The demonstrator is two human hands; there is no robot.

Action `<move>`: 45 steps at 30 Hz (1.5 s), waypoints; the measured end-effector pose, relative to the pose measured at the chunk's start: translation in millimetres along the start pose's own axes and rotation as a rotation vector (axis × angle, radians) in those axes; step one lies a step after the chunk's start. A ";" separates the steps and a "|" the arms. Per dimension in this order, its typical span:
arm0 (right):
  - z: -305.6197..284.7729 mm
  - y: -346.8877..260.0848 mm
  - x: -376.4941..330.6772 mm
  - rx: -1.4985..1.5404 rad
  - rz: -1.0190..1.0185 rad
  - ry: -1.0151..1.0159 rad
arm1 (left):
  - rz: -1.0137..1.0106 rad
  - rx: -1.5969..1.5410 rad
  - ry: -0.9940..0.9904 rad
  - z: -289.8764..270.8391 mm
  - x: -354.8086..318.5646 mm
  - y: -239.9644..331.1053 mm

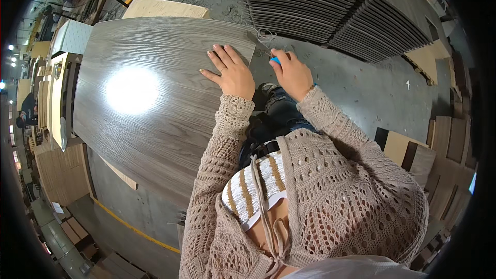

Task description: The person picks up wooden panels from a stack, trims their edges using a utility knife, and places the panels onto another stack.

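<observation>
Furniture workshop: stacked panels (330, 8), concrete floor (372, 88)

Left hand (231, 74) flat on a grey wood-grain panel (150, 93), right hand (293, 74) gripping a small blue tool (275, 60) at its edge, above concrete floor (372, 88).

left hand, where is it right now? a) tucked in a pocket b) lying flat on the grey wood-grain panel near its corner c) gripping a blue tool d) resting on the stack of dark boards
b: the left hand lies palm-down, its fingers spread, on the grey wood-grain panel near its corner, while the right hand holds a small blue tool just off the panel's edge.
</observation>
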State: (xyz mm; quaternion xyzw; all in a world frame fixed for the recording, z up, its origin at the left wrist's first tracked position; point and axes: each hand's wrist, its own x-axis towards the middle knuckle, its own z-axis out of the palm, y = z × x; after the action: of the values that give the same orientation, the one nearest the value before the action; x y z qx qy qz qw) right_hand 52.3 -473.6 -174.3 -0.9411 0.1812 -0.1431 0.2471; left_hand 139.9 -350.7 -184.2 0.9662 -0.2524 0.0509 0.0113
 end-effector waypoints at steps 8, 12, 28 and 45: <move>-3.5 9.0 16.4 -0.127 -0.036 -0.035 | -0.003 0.086 0.025 7.6 -0.7 -0.2; 4.7 9.2 30.3 -0.123 -0.045 -0.035 | -0.003 0.091 0.029 9.9 0.2 -0.3; -21.9 64.1 43.3 0.049 -0.307 -0.151 | 0.013 -0.023 0.007 -0.6 -2.1 -4.0; -7.5 40.6 143.2 -0.090 -0.644 -0.346 | -0.012 -0.035 0.067 -15.3 -27.4 -4.5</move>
State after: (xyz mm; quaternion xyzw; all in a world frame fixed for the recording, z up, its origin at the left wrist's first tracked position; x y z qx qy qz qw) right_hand 166.5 -568.6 -163.3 -0.9701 -0.1627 -0.0439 0.1747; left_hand 116.9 -332.7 -171.8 0.9651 -0.2470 0.0789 0.0372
